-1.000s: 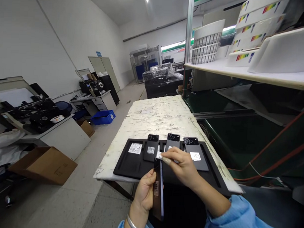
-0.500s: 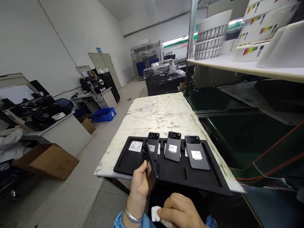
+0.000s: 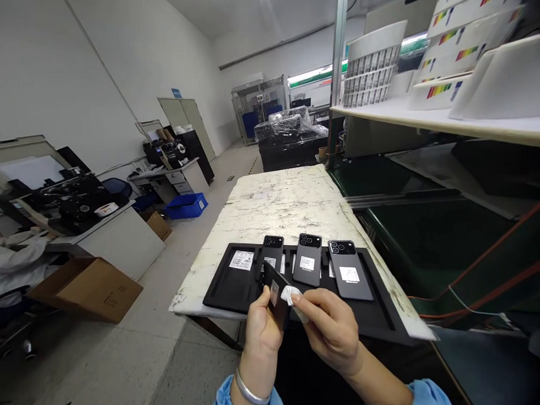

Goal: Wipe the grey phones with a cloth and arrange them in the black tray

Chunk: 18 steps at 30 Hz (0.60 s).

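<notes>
My left hand (image 3: 262, 329) is closed around a dark smartphone (image 3: 278, 312), held tilted on edge with a white label on its face. Pinched in my right hand (image 3: 332, 329) is a white cloth (image 3: 290, 295), right at the phone's edge; whether it touches is hard to tell. Behind, a black foam tray (image 3: 231, 290) carries three more grey phones, camera side up and labelled: the left phone (image 3: 274, 243), partly hidden by the held one, the middle phone (image 3: 309, 275) and the right phone (image 3: 358, 290). A printed label (image 3: 241, 260) shows in the tray's left slot.
The tray lies on a worn, whitish table (image 3: 278, 209). To the right, a shelf (image 3: 397, 115) bears stacked white rolls and bins. At left stand a cardboard box (image 3: 87, 287), a blue crate (image 3: 186, 206) and desks with machines; a person's sleeve (image 3: 11, 258) shows at the far left.
My right hand has risen from below with the cloth, up to the held phone. My left hand and its phone have shifted slightly right, and the labelled side shows more.
</notes>
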Each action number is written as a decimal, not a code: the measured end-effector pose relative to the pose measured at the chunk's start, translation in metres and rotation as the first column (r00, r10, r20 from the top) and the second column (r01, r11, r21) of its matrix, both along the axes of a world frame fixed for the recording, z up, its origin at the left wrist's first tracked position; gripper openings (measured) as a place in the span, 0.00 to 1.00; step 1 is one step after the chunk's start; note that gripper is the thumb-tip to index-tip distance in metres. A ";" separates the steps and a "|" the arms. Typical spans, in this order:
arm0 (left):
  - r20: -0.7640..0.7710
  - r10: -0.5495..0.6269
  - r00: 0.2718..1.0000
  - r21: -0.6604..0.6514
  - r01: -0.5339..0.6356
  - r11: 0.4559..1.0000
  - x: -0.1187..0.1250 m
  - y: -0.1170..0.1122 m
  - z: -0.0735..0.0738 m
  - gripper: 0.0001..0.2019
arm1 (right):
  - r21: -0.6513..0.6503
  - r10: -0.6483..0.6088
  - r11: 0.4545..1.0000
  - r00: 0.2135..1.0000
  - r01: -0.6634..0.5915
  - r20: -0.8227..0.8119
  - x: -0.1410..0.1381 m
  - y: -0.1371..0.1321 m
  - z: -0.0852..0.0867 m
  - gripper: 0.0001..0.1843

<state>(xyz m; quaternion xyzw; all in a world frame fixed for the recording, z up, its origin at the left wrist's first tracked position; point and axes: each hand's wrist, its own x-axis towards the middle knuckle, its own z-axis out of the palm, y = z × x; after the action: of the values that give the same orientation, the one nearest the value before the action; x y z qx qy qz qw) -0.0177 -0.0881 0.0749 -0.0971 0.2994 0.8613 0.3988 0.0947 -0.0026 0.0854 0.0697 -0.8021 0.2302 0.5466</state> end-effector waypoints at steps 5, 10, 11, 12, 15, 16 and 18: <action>-0.033 -0.052 0.998 0.002 0.052 0.999 0.001 0.000 0.007 0.09 | 0.091 0.088 0.992 0.995 -0.091 0.039 0.005 -0.023 -0.022 0.21; -0.054 -0.037 0.998 -0.002 0.037 0.999 -0.003 0.000 0.015 0.09 | 0.151 0.097 0.983 0.994 -0.102 0.040 -0.002 -0.017 -0.014 0.19; -0.049 -0.021 0.999 -0.006 0.020 1.000 -0.004 0.000 0.015 0.10 | 0.136 0.080 0.987 0.996 -0.085 0.043 -0.004 -0.011 -0.007 0.18; -0.043 -0.003 0.999 -0.011 0.002 1.000 -0.005 0.001 0.016 0.10 | 0.108 0.060 0.992 0.997 -0.064 0.045 -0.007 -0.004 0.001 0.18; -0.018 0.038 0.999 -0.029 -0.039 0.999 -0.007 0.001 0.015 0.10 | -0.015 0.024 1.000 0.999 -0.024 0.023 -0.015 0.015 0.021 0.19; -0.011 0.042 0.999 -0.035 -0.042 0.998 -0.008 0.001 0.014 0.10 | -0.048 0.024 0.999 1.000 -0.023 0.014 -0.016 0.017 0.025 0.19; -0.003 0.040 0.999 -0.044 -0.041 0.998 -0.008 0.001 0.010 0.08 | -0.057 0.035 0.998 0.999 -0.034 0.015 -0.017 0.015 0.024 0.21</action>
<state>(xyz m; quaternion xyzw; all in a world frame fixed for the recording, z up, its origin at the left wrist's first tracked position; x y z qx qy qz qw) -0.0259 -0.0871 0.0854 -0.1109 0.3169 0.8625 0.3786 0.0781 0.0120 0.1090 0.0663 -0.7983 0.2628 0.5378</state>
